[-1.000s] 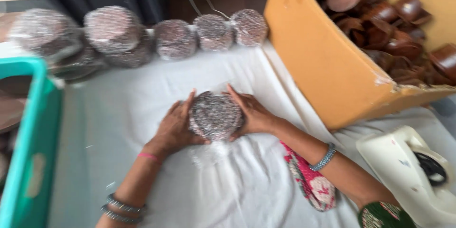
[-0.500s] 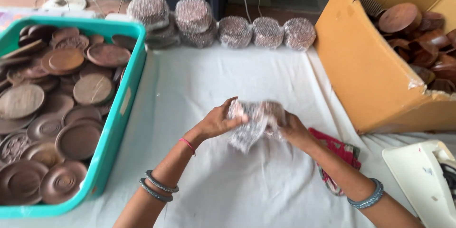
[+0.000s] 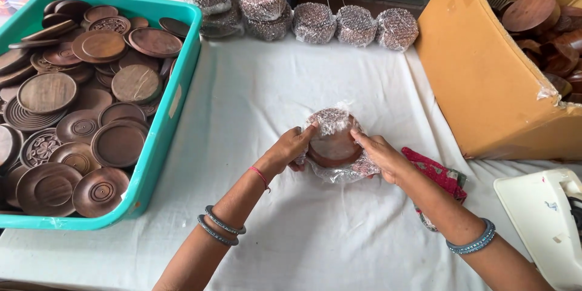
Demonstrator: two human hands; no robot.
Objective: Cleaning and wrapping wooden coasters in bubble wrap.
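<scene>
Right now both hands meet at mid-table over a round wooden piece [image 3: 332,144] half covered in bubble wrap [image 3: 330,120]. The left hand [image 3: 290,147] comes in from the lower left, forearm stretched forward, fingers curled and pinching the wrap at the piece's left edge. The right hand [image 3: 381,156] reaches from the lower right, fingers pressed onto the right rim and gripping wrap there. The piece sits tilted between them, its brown face showing, loose wrap bunched beneath it on the cloth [image 3: 291,91].

That cloth is white, creased, and covers the whole table. A teal crate [image 3: 165,124] stands on the left, full of dark wooden discs [image 3: 118,143], some plain, some carved with rings or flowers. Along the far edge lie wrapped bundles [image 3: 314,22], rounded and glinting. A cardboard box [image 3: 485,85] at right holds more brown turned wood. Near the right forearm lie a red patterned cloth [image 3: 441,177] and a cream tape dispenser [image 3: 542,221].
</scene>
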